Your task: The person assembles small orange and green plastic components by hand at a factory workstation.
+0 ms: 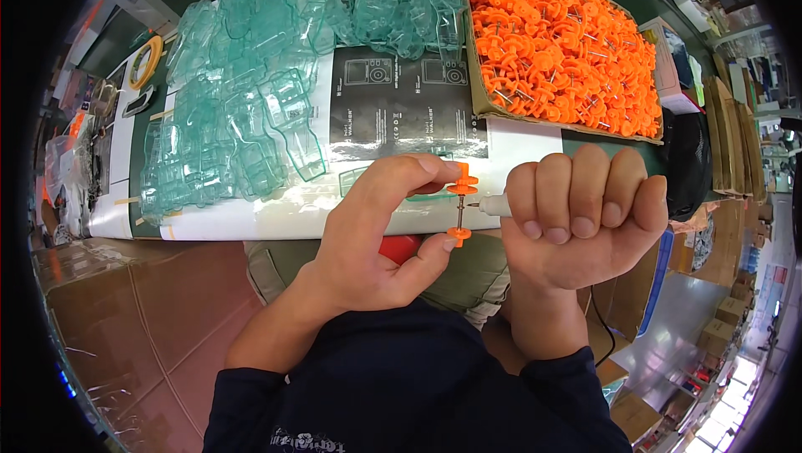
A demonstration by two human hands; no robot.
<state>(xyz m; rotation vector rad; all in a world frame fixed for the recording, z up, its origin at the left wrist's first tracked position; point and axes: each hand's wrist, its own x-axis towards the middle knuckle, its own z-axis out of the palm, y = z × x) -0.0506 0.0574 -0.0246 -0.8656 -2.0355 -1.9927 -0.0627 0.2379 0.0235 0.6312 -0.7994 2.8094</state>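
Observation:
My left hand [368, 240] pinches a small axle with orange plastic wheels [462, 189] between thumb and fingers. The axle stands upright, one orange piece at its top and another at its bottom, with a thin metal shaft between. My right hand [576, 219] is closed around a white nozzle-tipped tube [494, 205]; most of it is hidden in the fist. Its narrow tip points left at the metal shaft, very close to it; I cannot tell whether they touch. Behind my left hand, a translucent green plastic shell [351, 179] lies partly covered at the table's near edge.
A cardboard box [568, 126] heaped with orange wheel axles [560, 44] stands at the back right. Translucent green plastic shells [242, 94] are piled at the left and back. Dark printed sheets [401, 111] lie mid-table. A yellow tape roll [145, 62] sits far left.

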